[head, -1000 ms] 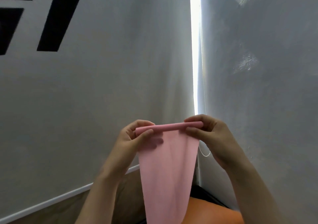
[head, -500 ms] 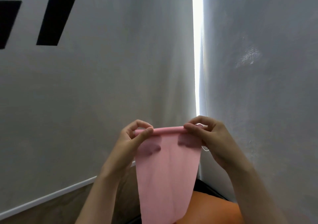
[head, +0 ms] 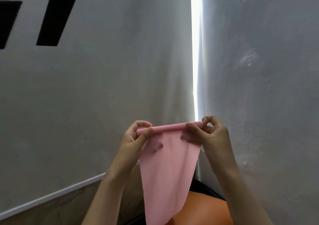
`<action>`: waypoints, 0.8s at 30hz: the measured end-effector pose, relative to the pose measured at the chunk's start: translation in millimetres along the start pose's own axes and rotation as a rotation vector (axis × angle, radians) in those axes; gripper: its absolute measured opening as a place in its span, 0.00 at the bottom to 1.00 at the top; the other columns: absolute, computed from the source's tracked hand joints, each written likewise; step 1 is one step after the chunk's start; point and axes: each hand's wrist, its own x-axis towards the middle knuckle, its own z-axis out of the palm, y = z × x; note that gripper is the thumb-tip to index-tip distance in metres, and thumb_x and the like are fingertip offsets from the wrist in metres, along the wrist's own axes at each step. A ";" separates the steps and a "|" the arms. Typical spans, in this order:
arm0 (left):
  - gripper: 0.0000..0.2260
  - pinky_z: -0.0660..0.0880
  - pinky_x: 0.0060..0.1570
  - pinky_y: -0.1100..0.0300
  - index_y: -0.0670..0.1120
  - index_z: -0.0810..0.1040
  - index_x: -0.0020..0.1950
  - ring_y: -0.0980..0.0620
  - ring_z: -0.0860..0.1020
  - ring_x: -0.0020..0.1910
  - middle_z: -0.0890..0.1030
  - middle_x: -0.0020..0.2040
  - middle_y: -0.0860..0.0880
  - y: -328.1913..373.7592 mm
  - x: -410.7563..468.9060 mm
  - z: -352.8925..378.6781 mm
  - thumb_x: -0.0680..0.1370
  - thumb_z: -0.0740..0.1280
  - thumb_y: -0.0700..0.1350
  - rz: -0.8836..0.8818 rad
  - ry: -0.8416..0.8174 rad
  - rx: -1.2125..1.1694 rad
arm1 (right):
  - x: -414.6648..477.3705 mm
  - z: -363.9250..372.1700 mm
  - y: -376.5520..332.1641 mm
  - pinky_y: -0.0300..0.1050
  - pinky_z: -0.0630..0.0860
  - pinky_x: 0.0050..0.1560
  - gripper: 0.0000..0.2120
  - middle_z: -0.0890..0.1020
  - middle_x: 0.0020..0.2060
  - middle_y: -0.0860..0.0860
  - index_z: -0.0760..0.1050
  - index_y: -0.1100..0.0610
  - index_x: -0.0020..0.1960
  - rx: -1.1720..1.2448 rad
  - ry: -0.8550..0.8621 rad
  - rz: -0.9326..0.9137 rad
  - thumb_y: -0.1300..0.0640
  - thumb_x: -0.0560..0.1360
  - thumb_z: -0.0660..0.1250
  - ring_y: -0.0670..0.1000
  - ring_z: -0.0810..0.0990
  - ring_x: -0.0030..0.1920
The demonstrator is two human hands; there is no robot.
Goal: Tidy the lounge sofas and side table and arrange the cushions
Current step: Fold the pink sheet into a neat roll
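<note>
A thin pink cloth hangs in front of me, its top edge rolled into a narrow tube. My left hand pinches the left end of the roll between thumb and fingers. My right hand pinches the right end, thumb in front of the roll. Fingers of both hands show as shadows through the fabric. The cloth's lower end runs out of the frame at the bottom.
A white wall with black lettering fills the left, a grey roller blind the right, with a bright gap and a thin pull cord between them. An orange cushion lies below. A white skirting runs along the wooden floor.
The roll at the cloth's top edge has been turned a little further and grown thicker, with my fingers shifting grip. Both hands stay at about the same height.
</note>
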 end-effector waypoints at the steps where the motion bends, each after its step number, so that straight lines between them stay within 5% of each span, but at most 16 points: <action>1: 0.03 0.73 0.34 0.57 0.54 0.78 0.39 0.51 0.74 0.37 0.76 0.38 0.49 0.1 -0.3 0.2 0.69 0.71 0.50 0.004 0.002 -0.002 | 0.0 -0.4 0.7 0.43 0.75 0.36 0.16 0.85 0.35 0.57 0.64 0.56 0.42 0.001 0.003 -0.005 0.57 0.70 0.74 0.56 0.86 0.37; 4: 0.04 0.74 0.37 0.56 0.54 0.78 0.40 0.52 0.75 0.38 0.76 0.39 0.49 0.2 -1.9 1.3 0.71 0.73 0.50 0.012 0.010 -0.003 | -0.6 -1.0 1.2 0.45 0.77 0.37 0.14 0.85 0.34 0.54 0.68 0.56 0.42 -0.012 0.025 -0.017 0.54 0.69 0.74 0.52 0.84 0.36; 10: 0.08 0.77 0.32 0.60 0.47 0.74 0.46 0.50 0.80 0.34 0.80 0.39 0.47 2.3 -6.3 9.0 0.71 0.69 0.49 0.010 0.021 -0.035 | -1.6 -0.5 5.7 0.52 0.79 0.46 0.12 0.85 0.36 0.55 0.74 0.56 0.40 0.011 0.069 -0.036 0.51 0.65 0.74 0.58 0.85 0.39; 18: 0.10 0.77 0.30 0.61 0.43 0.71 0.47 0.50 0.81 0.31 0.82 0.37 0.47 6.4 -8.3 8.3 0.72 0.67 0.47 0.003 -0.005 -0.023 | 0.5 -5.7 6.8 0.47 0.80 0.42 0.07 0.85 0.34 0.55 0.77 0.58 0.39 0.013 0.084 -0.047 0.59 0.69 0.75 0.53 0.83 0.36; 24: 0.05 0.76 0.28 0.62 0.41 0.69 0.46 0.51 0.81 0.30 0.83 0.35 0.48 6.2 -9.4 9.5 0.78 0.64 0.42 -0.011 0.007 -0.009 | 0.7 -7.9 5.6 0.42 0.77 0.38 0.10 0.85 0.34 0.54 0.75 0.56 0.41 0.025 0.025 -0.013 0.52 0.66 0.74 0.51 0.83 0.35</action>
